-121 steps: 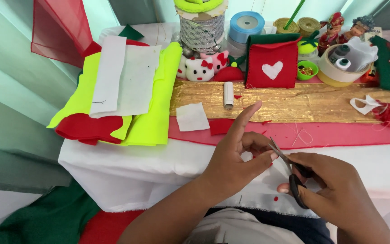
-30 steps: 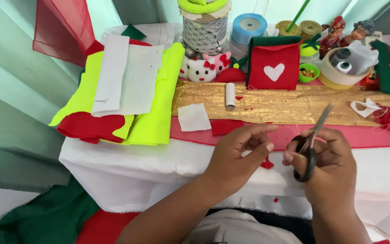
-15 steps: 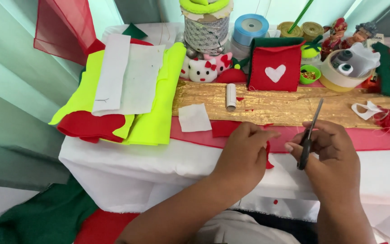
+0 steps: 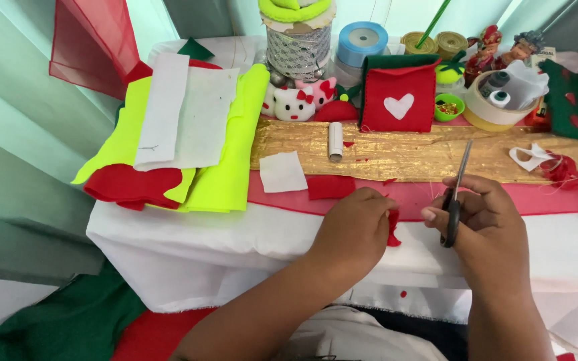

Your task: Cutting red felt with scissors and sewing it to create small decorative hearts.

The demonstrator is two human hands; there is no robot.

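My left hand (image 4: 354,230) pinches a small red felt piece (image 4: 393,227) at the front edge of the white-covered table (image 4: 188,241). Close to its right, my right hand (image 4: 490,230) grips black-handled scissors (image 4: 455,194); their blades are closed and point up and away from the felt. A short gap lies between the two hands. A red felt rectangle (image 4: 330,186) lies on the pink cloth just beyond my left hand, next to a white felt square (image 4: 282,172).
Stacked neon yellow, white and red felt (image 4: 182,140) lies at the left. A gold cloth strip (image 4: 403,150) carries a white tube (image 4: 335,140). Behind stand a red heart pouch (image 4: 398,100), ribbon spools (image 4: 361,41), a plush toy (image 4: 296,102) and a tape roll (image 4: 496,110).
My hands rose from below the table edge to its front. The scissors turned upright, blades closed and off the felt. My left hand still pinches the red piece.
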